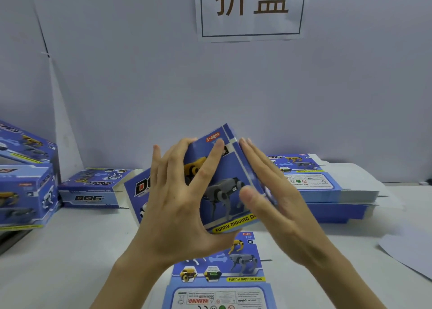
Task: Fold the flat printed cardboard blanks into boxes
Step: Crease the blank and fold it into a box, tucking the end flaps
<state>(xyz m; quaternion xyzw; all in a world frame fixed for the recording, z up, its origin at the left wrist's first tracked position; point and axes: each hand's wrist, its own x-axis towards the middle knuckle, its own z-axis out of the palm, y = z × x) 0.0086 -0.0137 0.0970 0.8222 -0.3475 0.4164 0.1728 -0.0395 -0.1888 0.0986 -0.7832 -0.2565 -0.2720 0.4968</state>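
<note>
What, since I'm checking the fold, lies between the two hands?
In the head view, the half-folded cardboard blank: left hand grips its face, right hand presses flat on its side.

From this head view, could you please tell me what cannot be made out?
All head view.
Box: left of its face hidden by left hand; right side by right hand.
Blank: near end cut off by bottom edge.
Left boxes: cut off by left edge.
Sign: top cut off by top edge.
</note>
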